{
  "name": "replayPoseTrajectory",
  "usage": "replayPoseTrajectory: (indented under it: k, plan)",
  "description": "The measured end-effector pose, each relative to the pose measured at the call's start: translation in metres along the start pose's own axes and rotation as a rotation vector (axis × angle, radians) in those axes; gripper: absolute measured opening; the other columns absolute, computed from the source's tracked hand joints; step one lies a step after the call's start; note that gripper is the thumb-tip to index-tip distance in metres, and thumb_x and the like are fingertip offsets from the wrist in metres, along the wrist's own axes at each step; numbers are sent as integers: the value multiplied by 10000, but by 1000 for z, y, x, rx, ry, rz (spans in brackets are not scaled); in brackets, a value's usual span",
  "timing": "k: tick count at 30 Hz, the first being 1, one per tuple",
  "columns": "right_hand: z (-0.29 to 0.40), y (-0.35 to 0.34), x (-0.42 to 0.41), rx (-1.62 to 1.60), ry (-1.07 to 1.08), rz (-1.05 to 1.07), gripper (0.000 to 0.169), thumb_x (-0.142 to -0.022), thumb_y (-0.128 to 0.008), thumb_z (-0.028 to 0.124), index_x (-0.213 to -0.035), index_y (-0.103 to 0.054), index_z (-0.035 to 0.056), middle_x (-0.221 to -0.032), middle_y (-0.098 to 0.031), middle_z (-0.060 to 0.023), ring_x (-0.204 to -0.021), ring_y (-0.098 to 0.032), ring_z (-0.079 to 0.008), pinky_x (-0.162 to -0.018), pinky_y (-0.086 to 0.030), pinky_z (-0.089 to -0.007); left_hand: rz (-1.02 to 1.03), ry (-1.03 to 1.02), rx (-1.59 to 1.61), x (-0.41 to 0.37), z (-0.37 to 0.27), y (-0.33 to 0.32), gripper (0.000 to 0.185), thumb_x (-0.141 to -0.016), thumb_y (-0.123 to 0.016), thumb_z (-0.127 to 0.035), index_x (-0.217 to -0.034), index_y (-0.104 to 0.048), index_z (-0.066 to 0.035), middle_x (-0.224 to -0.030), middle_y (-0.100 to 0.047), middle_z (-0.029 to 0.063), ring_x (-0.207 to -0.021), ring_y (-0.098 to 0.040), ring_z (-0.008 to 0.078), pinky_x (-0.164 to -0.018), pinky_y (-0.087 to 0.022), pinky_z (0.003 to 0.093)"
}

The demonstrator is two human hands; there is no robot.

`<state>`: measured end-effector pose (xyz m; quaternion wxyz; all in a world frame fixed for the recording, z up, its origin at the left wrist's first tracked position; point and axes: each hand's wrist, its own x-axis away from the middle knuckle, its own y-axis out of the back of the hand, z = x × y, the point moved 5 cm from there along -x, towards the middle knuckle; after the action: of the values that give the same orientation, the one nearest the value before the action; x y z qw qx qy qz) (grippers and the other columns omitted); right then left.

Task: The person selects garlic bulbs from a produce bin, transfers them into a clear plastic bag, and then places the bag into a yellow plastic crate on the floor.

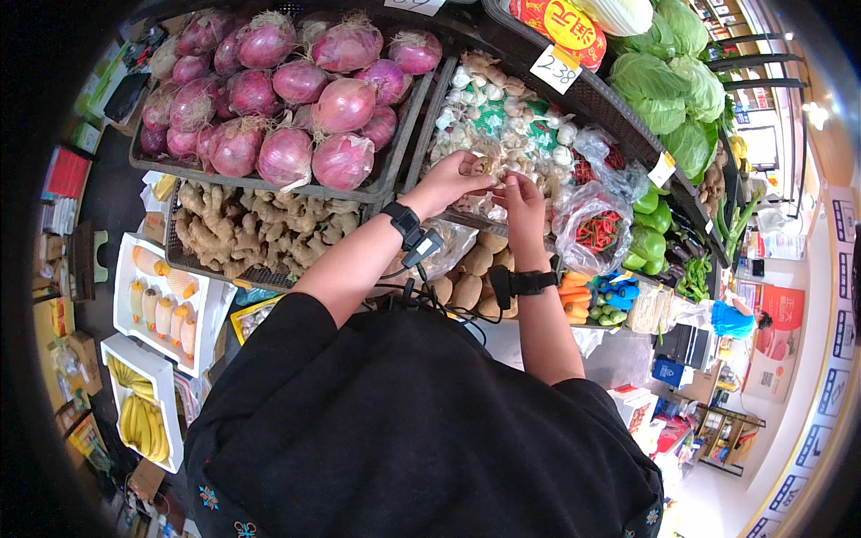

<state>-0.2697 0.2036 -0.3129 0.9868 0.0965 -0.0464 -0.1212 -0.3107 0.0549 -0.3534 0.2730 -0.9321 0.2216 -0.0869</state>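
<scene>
Above the near edge of a dark crate heaped with garlic bulbs, my two hands are close together. Between the thumb and fingers of my left hand is a light-brown, dry-skinned piece, apparently garlic. The fingertips of my right hand pinch the right side of the same piece. Its exact shape is partly covered by my fingers. Each wrist wears a black strap with a small device.
Red onions fill the crate at left, with ginger below it. Bagged red chillies and green peppers lie right. Potatoes and black cables are near my body. A person in blue is far right.
</scene>
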Motion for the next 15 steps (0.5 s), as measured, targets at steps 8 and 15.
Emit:
replayPoseTrajectory:
  k: [8,15]
  plan:
    - [3,-5,2,214,76,103,548,-883,-721,180,-1367,-519,22,-956,-658,-60,-804,-617,-112,-706,-505,-259,66,8,38,4,-3,-4,243,-963,-598,-76,-1157,-584,70,-1022,-664,91,-903,-658,156,-807,-570,282]
    - [5,-7,4,-80,-15,114,459,-986,-551,103,-1422,-430,22,-1007,-644,-97,-836,-632,-144,-736,-538,-285,-56,56,-24,-1,9,6,212,-971,-567,-51,-1144,-615,62,-984,-678,91,-864,-687,171,-760,-572,274]
